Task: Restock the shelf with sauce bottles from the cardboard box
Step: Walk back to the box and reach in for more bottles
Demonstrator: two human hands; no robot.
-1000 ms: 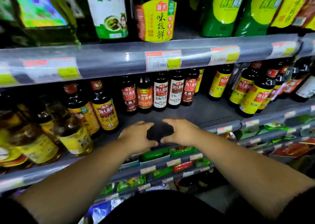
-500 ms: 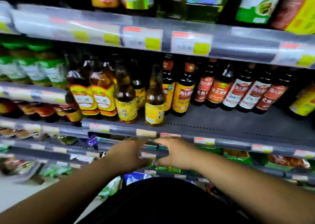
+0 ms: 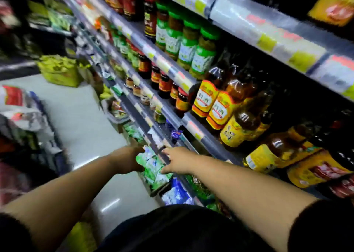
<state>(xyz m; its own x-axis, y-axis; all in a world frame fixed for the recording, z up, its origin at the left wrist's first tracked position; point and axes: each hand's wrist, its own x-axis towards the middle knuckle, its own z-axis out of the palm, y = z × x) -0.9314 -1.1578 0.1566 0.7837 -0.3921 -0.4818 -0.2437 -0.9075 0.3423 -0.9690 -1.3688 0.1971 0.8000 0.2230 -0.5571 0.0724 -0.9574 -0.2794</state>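
Both my hands are stretched out in front of me, low beside the shelving, and hold nothing. My left hand (image 3: pixel 126 160) hangs loosely over the aisle edge. With spread fingers, my right hand (image 3: pixel 179 160) hovers above green packets (image 3: pixel 153 167) on a lower shelf. Amber sauce bottles with yellow labels (image 3: pixel 220 108) stand on the shelf (image 3: pixel 193 129) up to the right. A yellow-green carton (image 3: pixel 59 70) sits on the floor far down the aisle; whether it is the cardboard box I cannot tell.
Green-lidded jars (image 3: pixel 189 44) and small dark red-labelled jars (image 3: pixel 162 83) fill the shelves further along. Printed sacks (image 3: pixel 21 108) are piled on the left. The pale aisle floor (image 3: pixel 80 121) runs between them. The picture is blurred.
The view has swung left, from facing the dark soy bottles to looking down the aisle. Both hands have come off the shelf and dropped lower, still close together and holding nothing.
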